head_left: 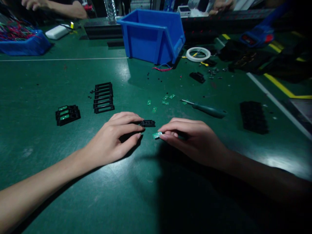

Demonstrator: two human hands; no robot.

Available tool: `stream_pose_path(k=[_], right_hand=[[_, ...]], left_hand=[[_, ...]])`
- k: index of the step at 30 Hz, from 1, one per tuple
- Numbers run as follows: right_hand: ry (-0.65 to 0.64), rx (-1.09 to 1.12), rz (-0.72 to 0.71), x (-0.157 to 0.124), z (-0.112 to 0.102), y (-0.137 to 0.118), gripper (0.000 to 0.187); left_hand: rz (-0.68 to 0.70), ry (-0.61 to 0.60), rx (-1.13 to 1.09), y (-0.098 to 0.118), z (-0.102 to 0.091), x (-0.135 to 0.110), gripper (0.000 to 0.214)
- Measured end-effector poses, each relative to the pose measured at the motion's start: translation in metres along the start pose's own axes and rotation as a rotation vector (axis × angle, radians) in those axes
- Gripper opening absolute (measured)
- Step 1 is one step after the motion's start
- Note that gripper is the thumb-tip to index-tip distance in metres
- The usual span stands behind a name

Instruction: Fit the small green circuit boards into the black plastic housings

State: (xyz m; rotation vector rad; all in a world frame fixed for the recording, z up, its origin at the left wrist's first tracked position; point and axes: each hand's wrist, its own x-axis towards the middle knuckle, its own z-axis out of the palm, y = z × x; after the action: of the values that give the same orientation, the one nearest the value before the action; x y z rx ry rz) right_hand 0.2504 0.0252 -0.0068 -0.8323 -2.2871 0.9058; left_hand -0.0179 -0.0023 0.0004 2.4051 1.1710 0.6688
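Note:
My left hand (117,136) rests on the green mat with its fingers closed on a small black plastic frame (147,123), which pokes out past the fingertips. My right hand (195,139) lies just to the right and pinches a small green circuit chip (157,135) at its fingertips. The chip sits a little below and right of the frame, not touching it. Several loose green chips (165,99) lie on the mat beyond both hands.
A stack of empty black frames (103,97) and a group of frames with chips (67,114) lie at left. A screwdriver (207,110), black tray (253,117), tape roll (198,54) and blue bin (153,34) stand beyond. Other people's hands (36,4) work at the far edge.

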Motion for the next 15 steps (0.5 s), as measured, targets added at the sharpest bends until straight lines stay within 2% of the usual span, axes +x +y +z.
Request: stream_pose_path(k=[15], right_hand=[[0.003, -0.017, 0.009, -0.0006, -0.0005, -0.0001, 0.015]], left_hand=[[-0.019, -0.001, 0.007, -0.0019, 0.0013, -0.0004, 0.025]])
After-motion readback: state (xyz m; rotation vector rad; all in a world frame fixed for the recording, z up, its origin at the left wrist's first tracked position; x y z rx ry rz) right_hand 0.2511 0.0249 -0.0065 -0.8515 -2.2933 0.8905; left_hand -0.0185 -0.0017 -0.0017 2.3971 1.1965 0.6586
